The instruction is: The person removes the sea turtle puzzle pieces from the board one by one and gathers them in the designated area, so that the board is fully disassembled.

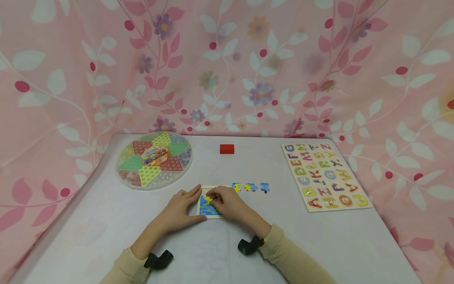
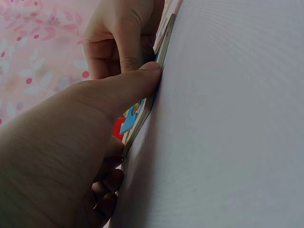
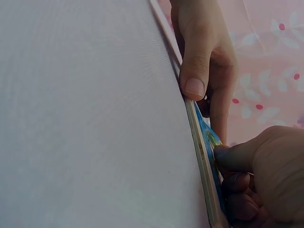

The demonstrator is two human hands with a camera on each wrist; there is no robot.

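A small jigsaw puzzle with a pale wooden frame (image 1: pixel 214 217) lies on the table, its blue and yellow picture partly hidden by my hands. My left hand (image 1: pixel 179 211) holds the frame at its left side, thumb (image 2: pixel 151 67) on the near edge and fingers at the far edge. From the right, my right hand (image 1: pixel 228 203) bends over the puzzle and pinches a blue and yellow puzzle piece (image 3: pixel 210 135), mostly covered by the fingertips. The piece looks tilted against the board. Just beyond the right hand are three loose puzzle pieces (image 1: pixel 250 187) in a row.
A round Chinese checkers board (image 1: pixel 127 138) with coloured triangles stands at the back left. A red block (image 1: pixel 227 149) sits at the back middle. An alphabet puzzle board (image 1: pixel 300 193) lies at the right. Floral curtains (image 1: pixel 227 79) hang behind the white table (image 1: pixel 88 232).
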